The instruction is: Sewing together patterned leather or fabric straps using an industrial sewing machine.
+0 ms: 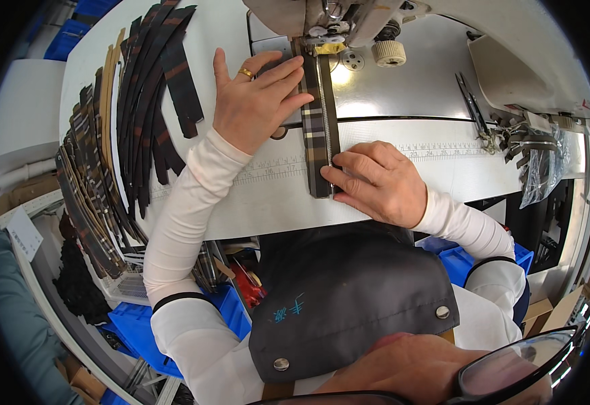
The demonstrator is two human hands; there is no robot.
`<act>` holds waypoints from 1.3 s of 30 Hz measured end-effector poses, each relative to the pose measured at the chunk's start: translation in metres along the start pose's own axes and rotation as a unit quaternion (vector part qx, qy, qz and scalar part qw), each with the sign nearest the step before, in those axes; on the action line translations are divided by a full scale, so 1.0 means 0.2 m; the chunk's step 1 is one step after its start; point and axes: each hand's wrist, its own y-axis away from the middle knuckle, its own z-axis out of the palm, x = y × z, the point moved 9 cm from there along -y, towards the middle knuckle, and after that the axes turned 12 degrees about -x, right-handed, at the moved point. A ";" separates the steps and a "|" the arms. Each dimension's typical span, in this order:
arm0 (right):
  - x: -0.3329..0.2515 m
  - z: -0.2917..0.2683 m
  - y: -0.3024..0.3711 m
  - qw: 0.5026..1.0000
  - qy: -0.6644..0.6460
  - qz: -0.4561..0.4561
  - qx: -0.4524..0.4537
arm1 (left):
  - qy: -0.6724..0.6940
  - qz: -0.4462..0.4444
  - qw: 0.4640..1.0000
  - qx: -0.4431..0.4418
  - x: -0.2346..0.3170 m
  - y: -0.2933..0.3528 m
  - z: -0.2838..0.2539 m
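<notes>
On the plaid zipper strip (314, 138), left hand (253, 101) wide, right hand (386, 182) in a pinch.

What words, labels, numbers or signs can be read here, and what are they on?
Ruler strip on the table: printed numbers, not copied here.
Dark apron: turquoise handwritten characters, not copied here.
White paper at left: printing too small to read.
</notes>
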 end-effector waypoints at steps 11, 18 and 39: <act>0.07 -0.03 -0.05 0.999 0.021 0.007 0.028 | 0.005 -0.023 0.999 -0.038 -0.01 0.00 0.02; 0.12 -0.04 -0.08 0.999 0.033 0.011 0.022 | 0.006 -0.018 0.999 -0.040 0.00 -0.01 0.02; 0.28 -0.09 -0.19 0.997 0.054 0.000 0.049 | -0.041 -0.045 0.997 -0.040 0.01 -0.01 0.04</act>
